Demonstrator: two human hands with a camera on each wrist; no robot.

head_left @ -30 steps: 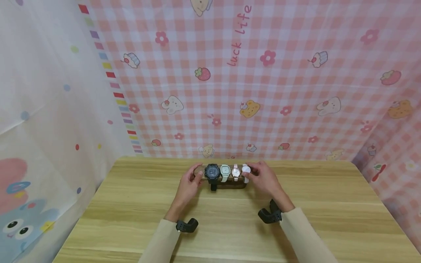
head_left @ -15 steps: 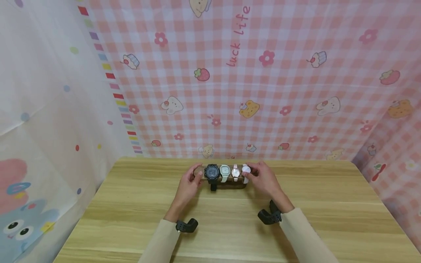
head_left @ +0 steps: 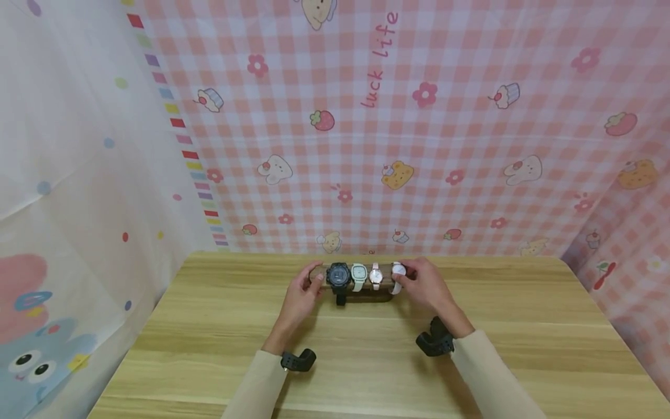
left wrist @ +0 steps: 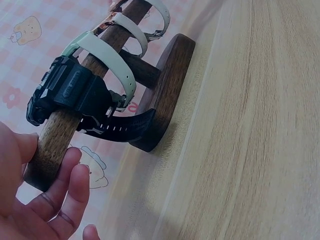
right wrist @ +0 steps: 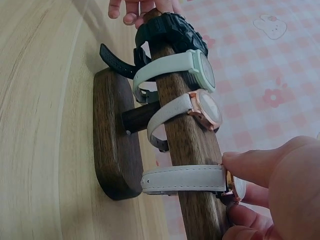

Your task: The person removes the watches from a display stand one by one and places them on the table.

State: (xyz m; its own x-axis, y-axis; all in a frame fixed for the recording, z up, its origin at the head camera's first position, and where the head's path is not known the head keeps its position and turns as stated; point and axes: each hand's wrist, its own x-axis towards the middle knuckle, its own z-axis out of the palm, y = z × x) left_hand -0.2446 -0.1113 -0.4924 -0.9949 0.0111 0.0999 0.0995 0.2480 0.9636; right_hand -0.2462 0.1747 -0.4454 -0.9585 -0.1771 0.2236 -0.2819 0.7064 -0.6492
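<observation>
A dark wooden watch stand [left wrist: 172, 75] stands near the table's back edge, its crossbar [left wrist: 54, 140] raised on a short post. My left hand [head_left: 299, 297] grips the bar's left end between thumb and fingers. Strapped round the bar beside it is a chunky black watch [head_left: 339, 275], its strap tail hanging down. A square pale green watch [head_left: 359, 273] follows, then a rose-gold watch [right wrist: 206, 109] with a light strap. Toward the right end, my right hand [head_left: 426, 285] pinches the case of a white-strapped watch [right wrist: 185, 178], whose strap loops round the bar.
The wood-grain table [head_left: 356, 361] spreads out in front of the stand. Behind it hangs a pink checked cloth [head_left: 335, 151], with a white printed cloth [head_left: 94, 192] on the left. Black straps with mounts [head_left: 298, 359] sit on both wrists.
My right hand has moved slightly right, taking the white-strapped watch along the bar, so the gap to the rose-gold watch is wider. My left hand keeps its grip.
</observation>
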